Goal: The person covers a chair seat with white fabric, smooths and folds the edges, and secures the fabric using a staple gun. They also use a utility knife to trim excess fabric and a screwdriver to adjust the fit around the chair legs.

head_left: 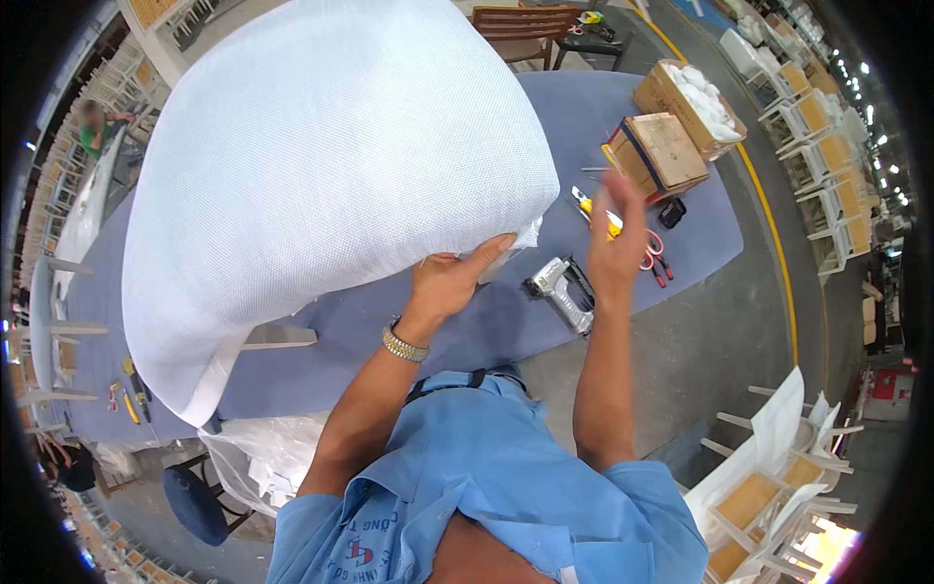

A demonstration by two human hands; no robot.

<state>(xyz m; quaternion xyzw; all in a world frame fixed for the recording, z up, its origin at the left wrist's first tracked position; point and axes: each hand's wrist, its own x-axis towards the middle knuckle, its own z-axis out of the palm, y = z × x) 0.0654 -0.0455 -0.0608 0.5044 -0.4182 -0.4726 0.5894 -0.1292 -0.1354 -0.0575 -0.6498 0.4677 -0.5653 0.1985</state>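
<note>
A large chair with white woven upholstery lies on the blue-grey covered table, one pale leg showing beneath it. My left hand, with a metal watch on its wrist, grips the chair's lower right corner, thumb on the fabric edge. Raised over the table to the right is my right hand, its fingers stretched out and blurred, holding nothing I can see. Near it lie a yellow utility knife, red-handled scissors and a small black object. A silver staple gun rests between my hands.
Two cardboard boxes, one closed and one full of white padding, stand at the table's far right. Yellow-handled tools lie at its left end. A dark stool stands lower left. Stacked chair frames surround the area.
</note>
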